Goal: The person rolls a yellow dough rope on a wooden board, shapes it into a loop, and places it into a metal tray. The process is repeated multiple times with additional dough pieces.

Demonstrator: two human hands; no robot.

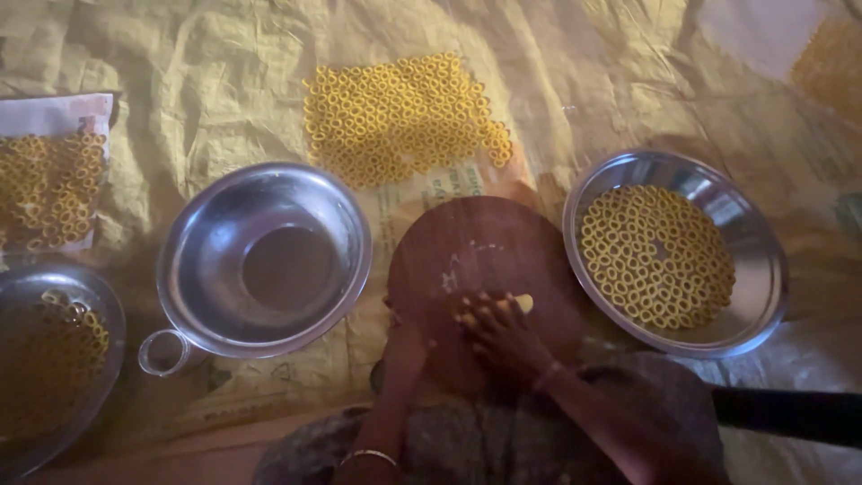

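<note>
On a round wooden board (489,269), the right hand (503,332) presses flat, fingers together, on a yellow dough piece (523,304); the left hand (404,346) grips the board's edge. Finished dough rings (655,256) fill a steel plate (763,296) right; more rings (400,117) dry on yellow sheeting (206,81). A steel bowl (262,260) sits empty.

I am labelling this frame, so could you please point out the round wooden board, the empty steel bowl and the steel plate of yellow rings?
round wooden board (489,238): head view, bare upper surface.
empty steel bowl (289,268): head view, flat inside bottom.
steel plate of yellow rings (763,287): head view, bare right rim.
</note>
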